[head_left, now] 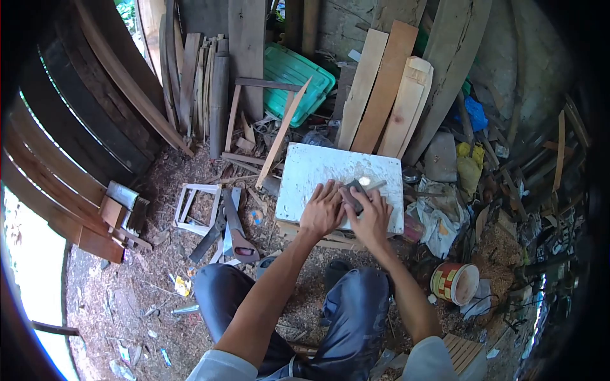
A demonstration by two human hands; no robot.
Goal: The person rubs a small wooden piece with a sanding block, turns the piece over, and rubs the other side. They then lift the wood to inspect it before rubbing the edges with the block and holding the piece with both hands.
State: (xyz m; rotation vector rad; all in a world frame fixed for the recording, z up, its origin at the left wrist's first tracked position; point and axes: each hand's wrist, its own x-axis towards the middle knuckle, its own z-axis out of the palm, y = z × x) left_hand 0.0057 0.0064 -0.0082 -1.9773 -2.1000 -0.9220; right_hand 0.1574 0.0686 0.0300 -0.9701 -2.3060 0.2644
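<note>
A low table with a worn white top (305, 166) stands in front of my knees. My right hand (368, 217) is closed around a dark rectangular block (356, 194) on the tabletop, thumb along its near side. Under the block's far end, a thin greyish strip (376, 187) sticks out to the right. My left hand (321, 211) lies palm down on the white top, fingers stretched toward the block, with its fingertips right beside the block's left end.
Two handsaws (237, 232) lie left of the table near a small white wooden frame (198, 204). Planks (386, 89) and a green plastic lid (297, 82) lean at the back. A paint bucket (455, 283) stands at right, near plastic bags (438, 225). Shavings cover the ground.
</note>
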